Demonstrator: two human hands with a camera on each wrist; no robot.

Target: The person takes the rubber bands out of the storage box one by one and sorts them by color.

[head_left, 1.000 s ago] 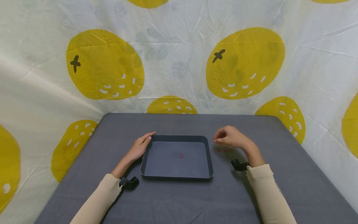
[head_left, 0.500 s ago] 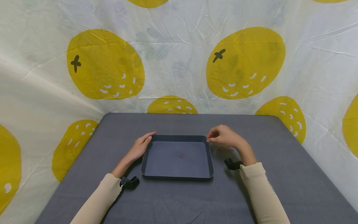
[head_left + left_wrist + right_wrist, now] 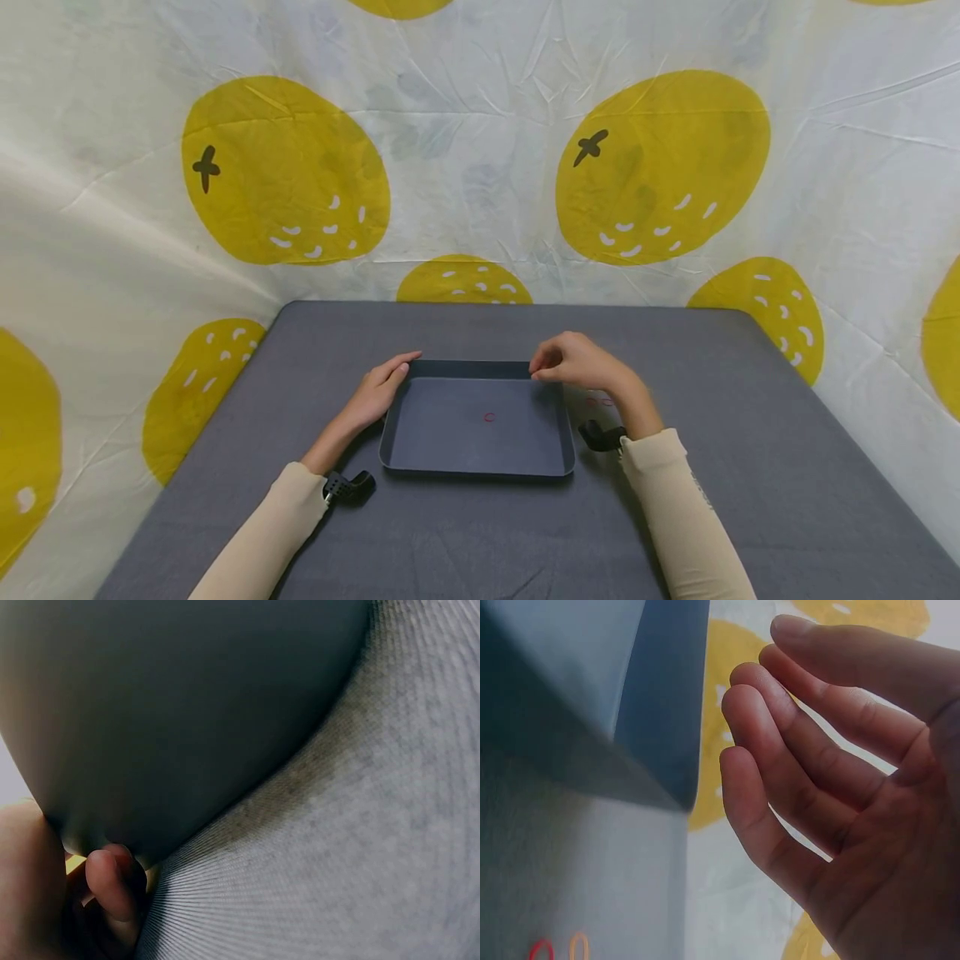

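A dark grey rectangular tray (image 3: 442, 433) lies on the grey cloth, with one small thin red loop (image 3: 489, 417) on its floor. My left hand (image 3: 371, 397) grips the tray's far left corner; in the left wrist view, bent fingers (image 3: 111, 885) show beside the tray wall (image 3: 187, 727). Above the far right part of the tray is my right hand (image 3: 576, 362), thumb and forefinger tips brought together. Whatever may lie between those tips is too small or hidden to see. Beyond the tray's right side, more red loops (image 3: 607, 402) lie on the cloth, partly behind the right wrist.
An orange loop (image 3: 579, 945) lies beside a red loop at the bottom of the right wrist view. Each wrist carries a black camera mount (image 3: 350, 487). A white curtain (image 3: 472, 183) with yellow fruit prints hangs behind the table (image 3: 480, 533).
My right hand has moved left from above the loops on the cloth to over the tray's far right edge, its fingertips together throughout. The left hand and tray stay put.
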